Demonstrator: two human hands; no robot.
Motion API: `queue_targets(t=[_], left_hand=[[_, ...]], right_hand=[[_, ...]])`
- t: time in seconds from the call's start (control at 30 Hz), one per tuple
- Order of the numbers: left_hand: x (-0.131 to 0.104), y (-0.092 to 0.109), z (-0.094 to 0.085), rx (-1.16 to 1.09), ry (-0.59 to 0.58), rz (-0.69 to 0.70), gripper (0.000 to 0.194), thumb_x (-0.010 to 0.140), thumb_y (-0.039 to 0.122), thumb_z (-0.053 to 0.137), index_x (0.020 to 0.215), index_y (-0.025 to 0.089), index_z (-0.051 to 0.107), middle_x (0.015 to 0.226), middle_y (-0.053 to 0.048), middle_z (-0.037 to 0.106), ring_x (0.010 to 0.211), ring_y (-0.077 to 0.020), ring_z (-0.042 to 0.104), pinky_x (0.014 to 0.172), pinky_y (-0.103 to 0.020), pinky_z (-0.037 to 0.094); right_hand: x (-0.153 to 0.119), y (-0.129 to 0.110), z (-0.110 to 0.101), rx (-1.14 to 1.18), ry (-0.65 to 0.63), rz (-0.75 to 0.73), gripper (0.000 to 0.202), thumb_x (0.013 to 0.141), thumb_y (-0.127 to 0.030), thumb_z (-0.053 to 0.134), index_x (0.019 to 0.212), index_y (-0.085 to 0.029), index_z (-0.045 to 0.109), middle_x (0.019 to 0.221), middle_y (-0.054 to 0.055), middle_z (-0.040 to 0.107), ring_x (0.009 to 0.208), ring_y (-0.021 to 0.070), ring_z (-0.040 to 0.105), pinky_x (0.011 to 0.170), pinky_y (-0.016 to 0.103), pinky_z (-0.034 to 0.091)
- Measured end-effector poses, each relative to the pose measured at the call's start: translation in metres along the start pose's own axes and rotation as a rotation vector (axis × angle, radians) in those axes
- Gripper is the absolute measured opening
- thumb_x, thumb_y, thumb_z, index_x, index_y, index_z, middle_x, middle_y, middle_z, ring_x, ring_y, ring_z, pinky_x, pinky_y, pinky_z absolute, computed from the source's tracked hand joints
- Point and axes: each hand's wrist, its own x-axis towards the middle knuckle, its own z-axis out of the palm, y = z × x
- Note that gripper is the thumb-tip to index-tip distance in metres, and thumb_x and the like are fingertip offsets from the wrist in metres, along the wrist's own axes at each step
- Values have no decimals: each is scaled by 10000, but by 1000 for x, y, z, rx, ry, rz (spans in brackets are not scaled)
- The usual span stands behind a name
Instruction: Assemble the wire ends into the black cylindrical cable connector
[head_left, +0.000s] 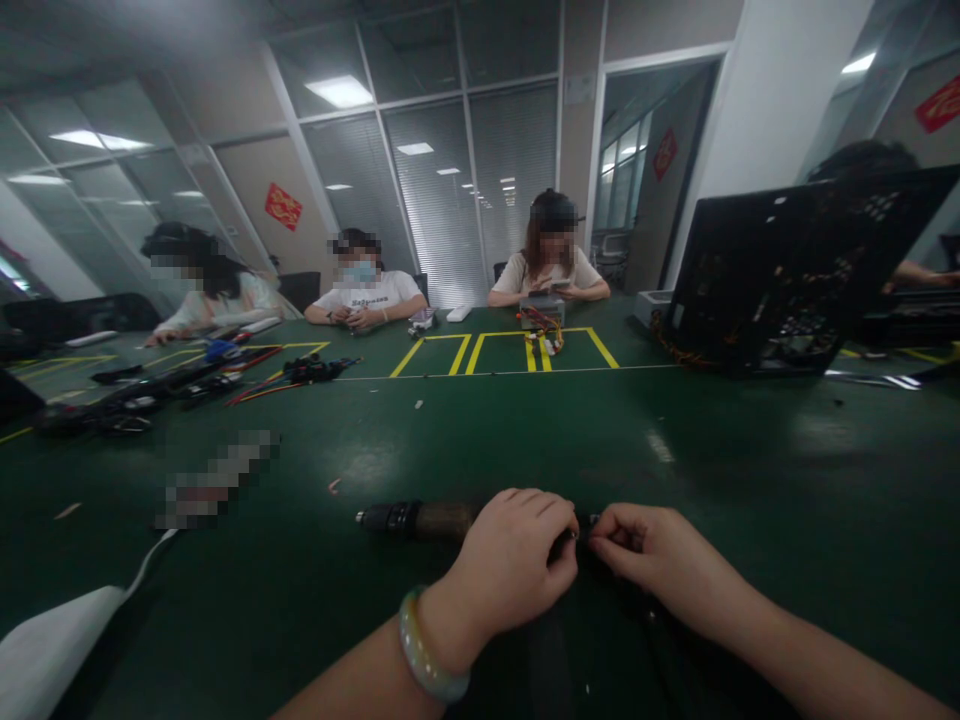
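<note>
Steady the electric screwdriver (442, 520) lying on the desk (315, 610) by keeping the left fingers (531, 508) wrapped over its rear, and work gently with the right fingers (621, 515), pinched narrow around something too hidden to name.

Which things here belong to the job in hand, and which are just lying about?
In use, judging by contact:
- dark cylindrical tool, left hand curled over it
- small dark part at right hand, mostly hidden

Probably lying about:
- loose wires
- black computer case
</note>
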Motion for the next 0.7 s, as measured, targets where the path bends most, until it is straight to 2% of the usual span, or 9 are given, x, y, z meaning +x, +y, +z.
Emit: queue_targets(t=[0.4,0.7], left_hand=[[1,-2,2,-9,30,17,74,896,201,564,947,213,616,972,-17,659,947,-191,609,883,-366,455],[0,-3,2,-17,25,-26,102,834,181,625,928,214,603,969,-7,658,954,-199,600,893,-382,449]], right_hand=[[0,-1,0,-59,5,-5,175,879,-328,560,809,-199,654,668,-23,621,608,134,546,526,207,354],[2,0,0,-74,10,12,168,881,-326,560,806,-203,648,663,-24,627,596,131,550,511,203,346]])
